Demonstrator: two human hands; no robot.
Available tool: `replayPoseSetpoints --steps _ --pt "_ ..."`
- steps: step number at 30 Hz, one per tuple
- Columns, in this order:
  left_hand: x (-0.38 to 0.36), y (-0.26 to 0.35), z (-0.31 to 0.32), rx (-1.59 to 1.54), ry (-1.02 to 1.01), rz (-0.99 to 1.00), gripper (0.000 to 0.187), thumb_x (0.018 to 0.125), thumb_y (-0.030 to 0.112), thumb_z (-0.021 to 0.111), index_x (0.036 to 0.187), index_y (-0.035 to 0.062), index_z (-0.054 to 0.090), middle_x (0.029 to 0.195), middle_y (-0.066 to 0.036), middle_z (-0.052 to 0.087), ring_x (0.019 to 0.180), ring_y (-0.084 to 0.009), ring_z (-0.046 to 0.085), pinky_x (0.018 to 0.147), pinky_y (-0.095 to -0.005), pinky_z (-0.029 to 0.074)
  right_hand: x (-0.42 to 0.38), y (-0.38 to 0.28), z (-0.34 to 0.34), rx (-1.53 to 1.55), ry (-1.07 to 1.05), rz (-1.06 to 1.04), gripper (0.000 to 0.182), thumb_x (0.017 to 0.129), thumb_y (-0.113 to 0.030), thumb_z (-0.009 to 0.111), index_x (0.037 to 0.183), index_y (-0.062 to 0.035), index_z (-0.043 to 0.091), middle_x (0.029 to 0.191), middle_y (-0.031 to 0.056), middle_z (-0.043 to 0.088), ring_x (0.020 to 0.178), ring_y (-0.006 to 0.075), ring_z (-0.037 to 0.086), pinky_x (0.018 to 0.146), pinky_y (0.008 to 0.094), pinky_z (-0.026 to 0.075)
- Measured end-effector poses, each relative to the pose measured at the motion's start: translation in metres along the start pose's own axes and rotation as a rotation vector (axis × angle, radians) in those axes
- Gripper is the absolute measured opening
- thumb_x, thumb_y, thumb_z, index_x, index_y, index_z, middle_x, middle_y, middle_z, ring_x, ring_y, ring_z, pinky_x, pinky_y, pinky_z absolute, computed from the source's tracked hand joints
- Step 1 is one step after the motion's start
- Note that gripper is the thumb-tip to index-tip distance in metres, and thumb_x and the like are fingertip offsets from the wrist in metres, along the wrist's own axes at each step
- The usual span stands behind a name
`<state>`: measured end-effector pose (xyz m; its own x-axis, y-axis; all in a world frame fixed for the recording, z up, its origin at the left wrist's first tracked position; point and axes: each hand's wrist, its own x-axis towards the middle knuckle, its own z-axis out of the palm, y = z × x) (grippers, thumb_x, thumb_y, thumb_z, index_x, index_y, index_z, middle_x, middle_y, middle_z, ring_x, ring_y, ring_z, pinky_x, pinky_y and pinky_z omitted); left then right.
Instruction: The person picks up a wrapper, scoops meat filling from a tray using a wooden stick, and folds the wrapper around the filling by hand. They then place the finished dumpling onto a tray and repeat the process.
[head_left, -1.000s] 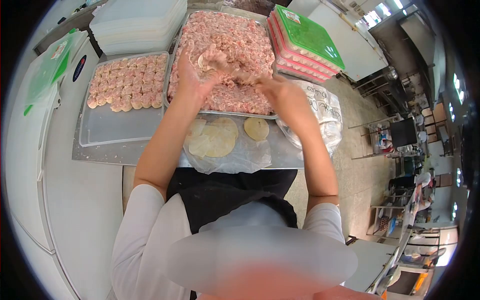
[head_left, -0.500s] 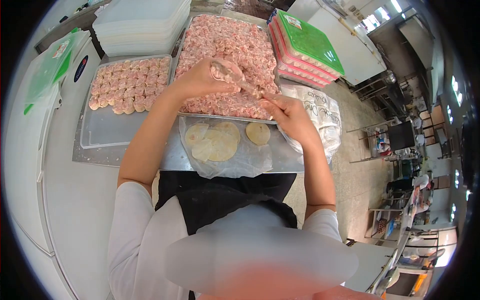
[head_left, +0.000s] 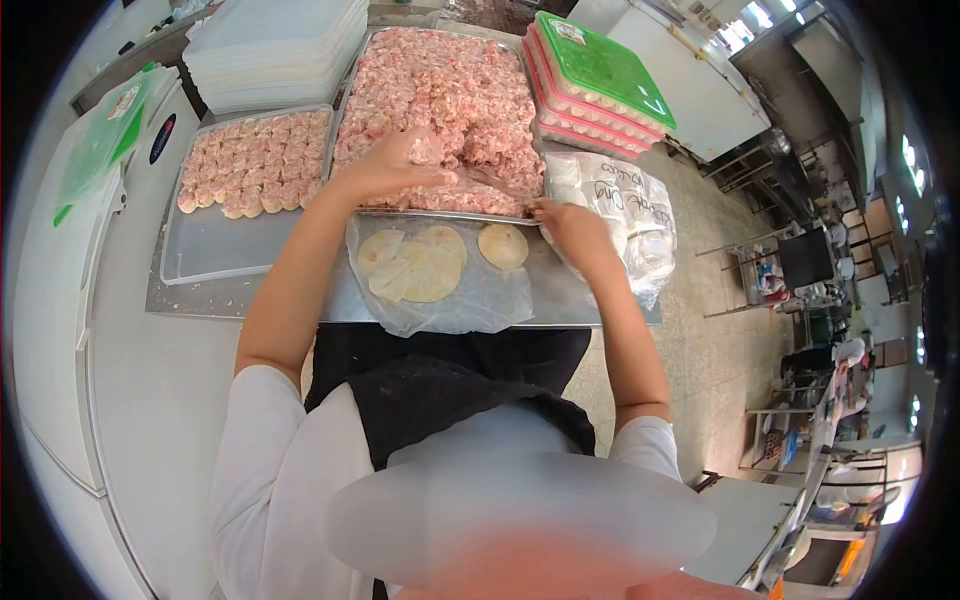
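My left hand (head_left: 388, 168) is curled above the large tray of minced meat (head_left: 432, 75), its fingers around a meat-filled dumpling (head_left: 425, 150) that is partly hidden. At the tray's near right corner, my right hand (head_left: 575, 228) is closed on the handle of a thin, flat spatula (head_left: 495, 184). The spatula's blade lies low against the minced meat. Round dough wrappers (head_left: 425, 268) overlap on a plastic sheet (head_left: 400, 318) in front of the tray, and a single wrapper (head_left: 502, 246) lies to their right.
At left, rows of shaped dumplings (head_left: 255, 160) fill part of a shallow tray (head_left: 215, 250). Behind it stand stacked white trays (head_left: 275, 60). On the right are green-lidded boxes (head_left: 605, 70) and a bag of wrapped packs (head_left: 620, 215). People work far right.
The spatula has moved from the dumpling in my left hand down to the meat near the tray's front. My right hand has lowered. My left hand has shifted slightly left and down.
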<state>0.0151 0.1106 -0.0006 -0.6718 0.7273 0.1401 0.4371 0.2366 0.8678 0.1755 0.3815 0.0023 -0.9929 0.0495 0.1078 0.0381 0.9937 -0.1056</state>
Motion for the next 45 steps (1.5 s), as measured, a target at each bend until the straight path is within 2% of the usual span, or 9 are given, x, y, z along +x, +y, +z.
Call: replayPoseSetpoints --steps 5,7,11,13,16,23,28,31,45 --pt "-0.006 0.017 -0.013 -0.077 0.070 0.293 0.052 0.075 0.033 0.077 0.110 0.0009 0.056 0.103 -0.012 0.062 0.099 -0.0201 0.059 0.085 -0.0345 0.047 -0.016 -0.013 -0.065 0.317 0.092 0.120 0.025 0.093 -0.024 0.058 0.108 -0.0072 0.069 0.095 0.0206 0.067 0.085 0.0284 0.067 0.076 0.0359 0.051" --pt "-0.009 0.024 -0.016 0.042 -0.062 0.221 0.050 0.075 0.026 0.078 0.115 0.0035 0.058 0.113 -0.010 0.061 0.109 -0.0208 0.057 0.098 -0.0345 0.041 -0.014 -0.032 -0.061 0.662 0.136 -0.170 0.023 0.092 -0.019 0.061 0.108 -0.0040 0.068 0.100 0.0179 0.068 0.090 0.0233 0.066 0.080 0.0320 0.049" --pt "-0.012 0.030 -0.022 0.194 -0.221 0.277 0.050 0.074 0.026 0.079 0.114 0.0035 0.059 0.113 -0.012 0.061 0.108 -0.0230 0.058 0.096 -0.0348 0.042 0.008 -0.051 -0.049 0.588 0.009 -0.312 0.020 0.088 -0.016 0.062 0.103 -0.0051 0.069 0.103 0.0163 0.068 0.091 0.0316 0.066 0.081 0.0384 0.051" --pt "-0.011 0.008 -0.020 0.059 -0.095 -0.018 0.051 0.073 0.027 0.079 0.114 0.0036 0.059 0.114 -0.012 0.061 0.108 -0.0250 0.058 0.096 -0.0355 0.042 0.010 -0.058 -0.062 0.301 0.119 -0.291 0.021 0.088 -0.017 0.063 0.102 -0.0018 0.068 0.100 0.0175 0.067 0.085 0.0323 0.066 0.077 0.0357 0.051" --pt "-0.012 -0.002 -0.026 0.137 0.002 0.122 0.054 0.073 0.028 0.078 0.117 0.0036 0.059 0.116 -0.014 0.061 0.110 -0.0259 0.057 0.097 -0.0353 0.042 0.003 -0.083 -0.062 0.173 0.208 -0.258 0.023 0.087 -0.018 0.064 0.104 -0.0028 0.068 0.091 0.0159 0.066 0.078 0.0326 0.065 0.070 0.0359 0.050" --pt "-0.021 0.001 -0.032 0.052 0.078 0.279 0.054 0.072 0.025 0.078 0.118 0.0032 0.059 0.114 -0.013 0.062 0.109 -0.0259 0.057 0.095 -0.0358 0.043 0.016 -0.051 -0.100 0.446 0.007 -0.178 0.023 0.088 -0.022 0.063 0.104 -0.0049 0.069 0.085 0.0150 0.066 0.075 0.0333 0.062 0.066 0.0363 0.049" --pt "-0.017 0.027 -0.043 0.187 -0.181 0.188 0.060 0.073 0.035 0.077 0.117 -0.0003 0.059 0.113 -0.020 0.062 0.108 -0.0314 0.058 0.095 -0.0379 0.043 0.029 -0.064 -0.042 0.507 0.097 -0.503 0.024 0.089 -0.021 0.063 0.103 -0.0030 0.067 0.084 0.0133 0.066 0.078 0.0333 0.064 0.067 0.0384 0.050" --pt "-0.018 -0.002 -0.031 0.252 0.059 0.193 0.056 0.072 0.032 0.077 0.114 -0.0005 0.061 0.110 -0.019 0.063 0.105 -0.0302 0.060 0.094 -0.0369 0.044 0.025 -0.065 -0.078 0.165 0.119 -0.251 0.022 0.088 -0.021 0.063 0.103 -0.0065 0.068 0.085 0.0119 0.066 0.078 0.0341 0.064 0.065 0.0410 0.050" --pt "-0.017 0.004 -0.040 0.202 0.126 0.106 0.044 0.072 0.028 0.077 0.106 0.0040 0.064 0.099 -0.014 0.066 0.096 -0.0271 0.061 0.087 -0.0367 0.045 0.036 -0.065 -0.025 0.380 0.127 -0.372 0.029 0.093 -0.017 0.056 0.114 0.0030 0.060 0.097 0.0177 0.064 0.083 0.0282 0.064 0.077 0.0301 0.049"
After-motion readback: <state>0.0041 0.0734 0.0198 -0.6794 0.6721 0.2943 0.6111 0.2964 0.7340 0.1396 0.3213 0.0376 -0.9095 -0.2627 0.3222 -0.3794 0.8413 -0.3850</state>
